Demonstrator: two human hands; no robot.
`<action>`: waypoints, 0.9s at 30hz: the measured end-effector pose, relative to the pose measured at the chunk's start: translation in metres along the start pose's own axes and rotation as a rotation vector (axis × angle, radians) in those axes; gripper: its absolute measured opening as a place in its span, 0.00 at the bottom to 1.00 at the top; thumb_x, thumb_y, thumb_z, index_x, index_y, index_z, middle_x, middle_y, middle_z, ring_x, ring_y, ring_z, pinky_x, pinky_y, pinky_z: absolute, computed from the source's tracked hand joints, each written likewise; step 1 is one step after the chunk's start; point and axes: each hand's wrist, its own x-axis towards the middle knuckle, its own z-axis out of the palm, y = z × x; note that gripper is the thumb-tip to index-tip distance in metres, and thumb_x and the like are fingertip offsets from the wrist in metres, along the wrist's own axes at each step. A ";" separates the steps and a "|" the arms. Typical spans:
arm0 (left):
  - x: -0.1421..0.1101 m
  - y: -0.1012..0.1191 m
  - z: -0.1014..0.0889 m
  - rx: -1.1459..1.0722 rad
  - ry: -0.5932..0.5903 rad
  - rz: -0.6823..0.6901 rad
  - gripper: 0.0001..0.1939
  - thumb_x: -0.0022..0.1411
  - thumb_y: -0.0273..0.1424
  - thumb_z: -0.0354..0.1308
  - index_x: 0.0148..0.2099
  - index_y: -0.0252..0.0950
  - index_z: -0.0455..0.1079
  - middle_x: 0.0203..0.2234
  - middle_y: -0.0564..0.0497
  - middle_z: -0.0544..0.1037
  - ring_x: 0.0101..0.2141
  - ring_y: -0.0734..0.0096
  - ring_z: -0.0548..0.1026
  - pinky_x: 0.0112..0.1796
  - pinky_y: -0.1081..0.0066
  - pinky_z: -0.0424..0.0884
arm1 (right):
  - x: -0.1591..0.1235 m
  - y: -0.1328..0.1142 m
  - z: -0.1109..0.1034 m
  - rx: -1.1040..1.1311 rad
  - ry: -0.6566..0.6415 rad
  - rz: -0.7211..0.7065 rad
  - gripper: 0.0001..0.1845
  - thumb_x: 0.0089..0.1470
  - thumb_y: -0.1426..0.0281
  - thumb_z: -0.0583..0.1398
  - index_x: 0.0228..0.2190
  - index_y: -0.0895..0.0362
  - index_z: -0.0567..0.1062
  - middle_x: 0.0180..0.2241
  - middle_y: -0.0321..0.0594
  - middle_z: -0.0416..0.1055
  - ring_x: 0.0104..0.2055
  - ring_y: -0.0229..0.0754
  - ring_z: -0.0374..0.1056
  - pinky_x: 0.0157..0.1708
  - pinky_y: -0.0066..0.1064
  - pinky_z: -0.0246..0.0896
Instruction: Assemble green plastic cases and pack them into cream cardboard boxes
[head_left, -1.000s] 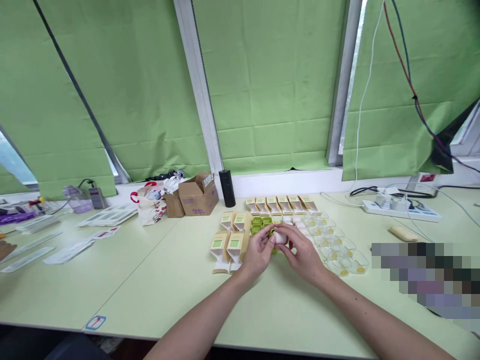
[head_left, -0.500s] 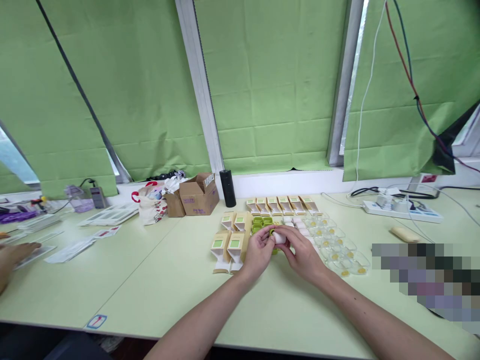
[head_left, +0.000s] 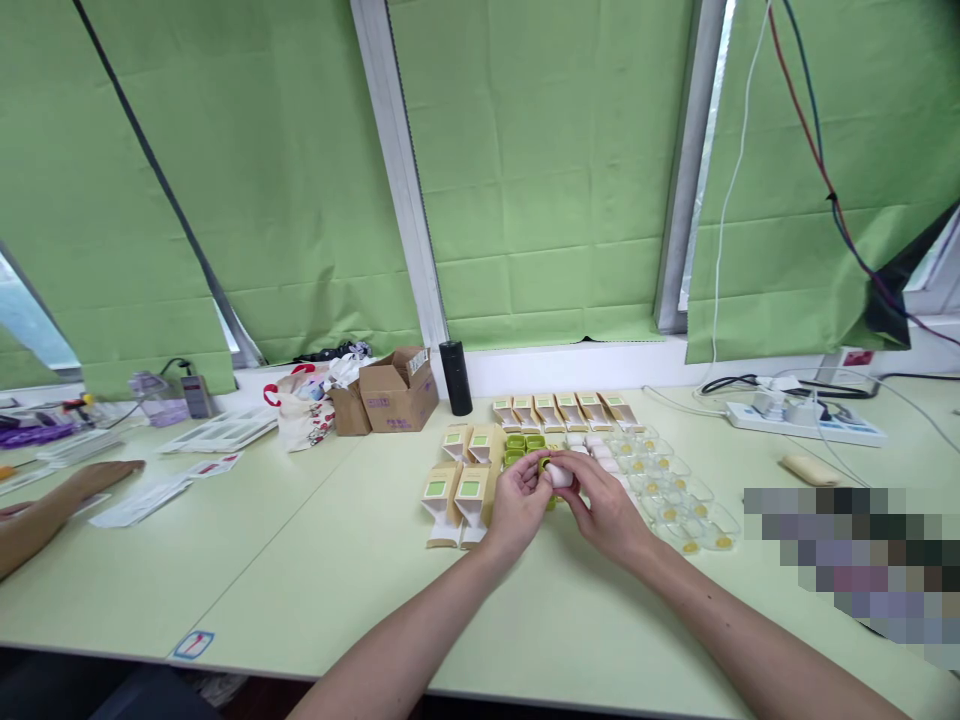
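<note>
A small white rounded piece with an olive-green end is held between my two hands, just above the table. My left hand pinches it from the left, at the green end. From the right, the fingers of my right hand close round the white part. Behind my hands lie square green pieces and several white pieces, partly hidden. Clear plastic shells with yellow spots are laid out to the right. Small open cardboard boxes stand left of my left hand.
More small boxes form a row at the back. A black cylinder, a brown carton and a cloth bag stand by the wall. A power strip lies right. A co-worker's hand is at far left.
My hands stay in nearly the same place, still holding the white piece. At far left the co-worker's hand and forearm have reached further right and forward.
</note>
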 end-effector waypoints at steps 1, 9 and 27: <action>0.000 -0.001 0.000 0.000 0.004 0.001 0.19 0.60 0.33 0.72 0.52 0.32 0.78 0.48 0.39 0.85 0.51 0.56 0.84 0.55 0.58 0.80 | 0.000 0.000 0.000 0.000 0.002 -0.001 0.21 0.69 0.73 0.56 0.61 0.49 0.71 0.57 0.49 0.77 0.59 0.54 0.75 0.56 0.51 0.76; -0.002 -0.001 -0.002 0.006 -0.002 0.010 0.19 0.61 0.32 0.70 0.53 0.32 0.78 0.50 0.38 0.84 0.53 0.55 0.82 0.55 0.59 0.79 | 0.000 0.000 0.001 -0.022 -0.005 -0.015 0.21 0.69 0.74 0.57 0.60 0.50 0.71 0.57 0.49 0.77 0.59 0.54 0.75 0.55 0.51 0.78; -0.003 -0.006 -0.007 0.014 -0.102 0.032 0.31 0.59 0.40 0.75 0.60 0.33 0.74 0.55 0.35 0.81 0.57 0.50 0.80 0.59 0.53 0.76 | -0.005 0.001 0.002 0.005 0.005 0.042 0.25 0.65 0.76 0.58 0.61 0.51 0.69 0.58 0.52 0.75 0.59 0.56 0.75 0.45 0.45 0.82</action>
